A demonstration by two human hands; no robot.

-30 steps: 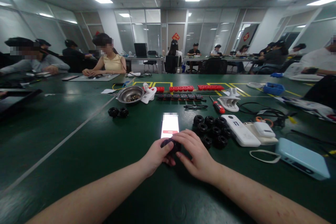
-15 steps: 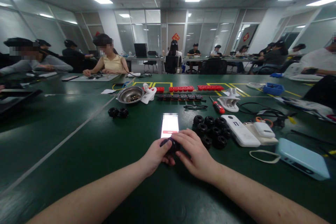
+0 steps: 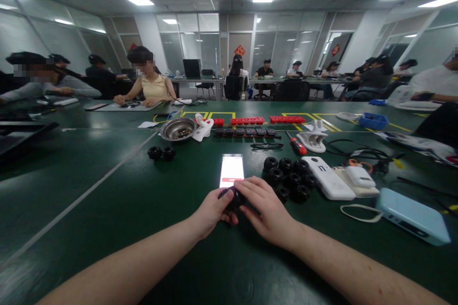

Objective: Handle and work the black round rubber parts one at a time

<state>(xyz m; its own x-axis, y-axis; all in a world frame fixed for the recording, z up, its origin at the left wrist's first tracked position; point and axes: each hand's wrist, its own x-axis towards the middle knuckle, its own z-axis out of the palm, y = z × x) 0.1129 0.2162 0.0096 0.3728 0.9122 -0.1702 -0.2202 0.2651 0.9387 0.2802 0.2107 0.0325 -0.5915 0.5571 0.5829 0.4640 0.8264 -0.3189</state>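
Between my two hands is a black toy wheel (image 3: pixel 236 198), mostly covered by fingers. My left hand (image 3: pixel 217 209) wraps round its left side, thumb on top. My right hand (image 3: pixel 263 207) closes on it from the right, fingers over its upper edge. Just beyond lies a phone (image 3: pixel 232 169) with a lit white screen, its near end hidden by my fingers. Right of my right hand sits a cluster of several black wheels (image 3: pixel 294 177). Two more black wheels (image 3: pixel 161 153) stand together at the left, apart from my hands.
Behind are a metal bowl (image 3: pixel 178 129) of small parts, a row of black blocks (image 3: pixel 246 132), red strips (image 3: pixel 247 120) and a screwdriver (image 3: pixel 298 146). On the right lie a white power bank (image 3: pixel 327 178), a light blue box (image 3: pixel 413 217) and cables. Other people sit around the room.
My hands stay in almost the same place, still holding the wheel. The wheel looks slightly turned between my fingers. The things on the table have not moved.
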